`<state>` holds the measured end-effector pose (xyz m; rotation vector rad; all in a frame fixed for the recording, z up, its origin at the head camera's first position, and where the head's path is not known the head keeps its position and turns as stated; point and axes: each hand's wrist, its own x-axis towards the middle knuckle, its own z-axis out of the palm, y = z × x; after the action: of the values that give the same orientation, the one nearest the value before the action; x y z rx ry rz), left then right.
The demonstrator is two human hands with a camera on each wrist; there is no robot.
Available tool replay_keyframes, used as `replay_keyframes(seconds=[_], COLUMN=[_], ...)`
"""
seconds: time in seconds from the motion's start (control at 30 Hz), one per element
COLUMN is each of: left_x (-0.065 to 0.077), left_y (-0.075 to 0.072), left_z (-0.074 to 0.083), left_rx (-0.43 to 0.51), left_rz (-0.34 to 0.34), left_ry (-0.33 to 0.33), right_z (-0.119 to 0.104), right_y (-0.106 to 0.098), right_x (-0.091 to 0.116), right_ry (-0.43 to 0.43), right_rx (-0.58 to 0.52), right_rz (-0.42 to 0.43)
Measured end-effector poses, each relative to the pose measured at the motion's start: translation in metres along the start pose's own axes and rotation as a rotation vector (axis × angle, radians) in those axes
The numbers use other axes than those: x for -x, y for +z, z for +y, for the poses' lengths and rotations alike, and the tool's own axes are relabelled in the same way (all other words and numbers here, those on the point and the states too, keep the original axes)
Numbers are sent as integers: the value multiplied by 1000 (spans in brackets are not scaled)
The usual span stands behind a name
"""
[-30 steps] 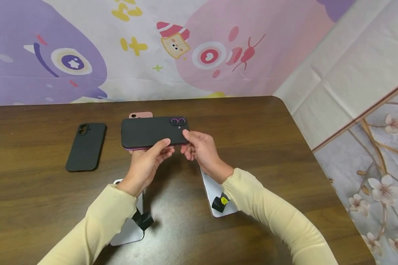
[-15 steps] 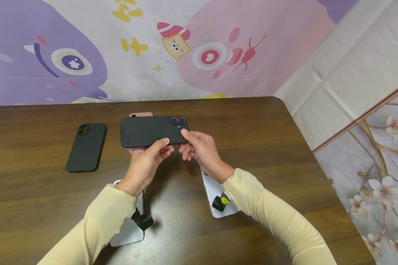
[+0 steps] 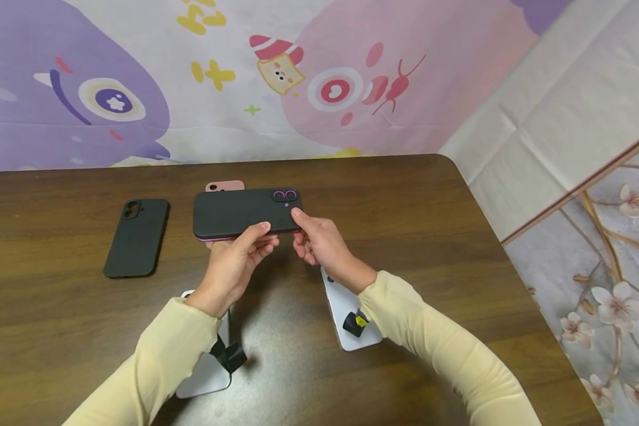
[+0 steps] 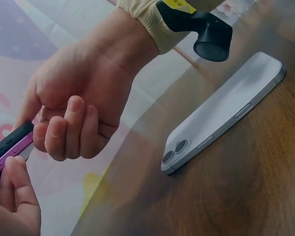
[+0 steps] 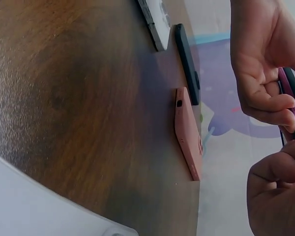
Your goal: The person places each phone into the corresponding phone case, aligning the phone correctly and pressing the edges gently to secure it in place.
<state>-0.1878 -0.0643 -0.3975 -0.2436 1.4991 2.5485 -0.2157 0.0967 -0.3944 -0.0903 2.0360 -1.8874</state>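
A magenta-edged phone (image 4: 17, 150) sits in a black phone case (image 3: 234, 210), held sideways above the table, its two ringed lenses at the upper right in the head view. My left hand (image 3: 229, 269) grips the long near edge, thumb on the black back and fingers beneath. At the right end my right hand (image 3: 327, 245) pinches the near corner, with its thumb below the lenses. The right wrist view shows the magenta side between the fingers of both hands. In the left wrist view the right hand's other fingers are curled towards the palm.
Another black phone case (image 3: 137, 236) lies on the brown table (image 3: 404, 207) at left. A pink phone case (image 5: 187, 130) lies behind the held phone. White phones lie under each forearm, one at left (image 3: 210, 376) and one at right (image 3: 346, 307). A printed cloth (image 3: 213, 130) hangs behind.
Both hands keep their hold on the phone in its black case, which barely shifts. The right hand's lower fingers move slightly to the right. The view has moved a little.
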Motion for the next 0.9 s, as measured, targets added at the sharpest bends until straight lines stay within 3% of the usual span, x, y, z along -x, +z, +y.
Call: replay_keyframes(seconds=[0.4, 0.6, 0.9], left_x=[0, 0, 3], left_y=[0, 1, 3], left_z=[1, 0, 3], left_rx=[22, 36, 57], left_rz=[17, 25, 21], left_ry=[37, 56, -8], right_z=[1, 1, -2], right_y=[2, 2, 9], right_x=[1, 3, 4], right_ry=[14, 41, -14], right_rx=[-44, -100, -259], right_rz=[-16, -76, -73])
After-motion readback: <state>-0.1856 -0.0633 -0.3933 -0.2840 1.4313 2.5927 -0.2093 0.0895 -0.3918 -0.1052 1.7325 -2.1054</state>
